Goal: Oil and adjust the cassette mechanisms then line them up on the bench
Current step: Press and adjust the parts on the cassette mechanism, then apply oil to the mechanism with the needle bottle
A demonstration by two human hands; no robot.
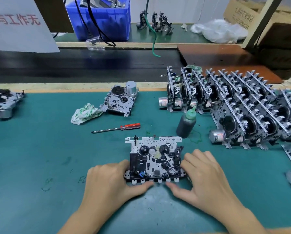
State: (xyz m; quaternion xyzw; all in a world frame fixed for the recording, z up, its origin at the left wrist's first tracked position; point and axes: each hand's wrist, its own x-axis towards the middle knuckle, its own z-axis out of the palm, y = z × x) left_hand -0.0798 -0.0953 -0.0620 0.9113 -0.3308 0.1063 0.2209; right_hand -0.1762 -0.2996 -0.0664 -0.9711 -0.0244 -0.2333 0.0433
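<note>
cassette mechanism [155,159] flat on near-centre bench mat [40,149] | left hand [111,179], right hand [203,174] grip its sides, thumbs pressing near edge | risk: oil bottle [186,124] just beyond-right tips if unit is swung toward right-hand row of mechanisms [234,102]

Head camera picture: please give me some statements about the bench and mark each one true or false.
1. Both hands, left hand and right hand, hold the cassette mechanism. True.
2. The screwdriver is in the right hand. False: it lies on the green mat.
3. The oil bottle stands upright, untouched. True.
4. The rag covers the oil bottle. False: it lies apart, left of the screwdriver handle.
5. Lined-up mechanisms stand at the right. True.
</note>
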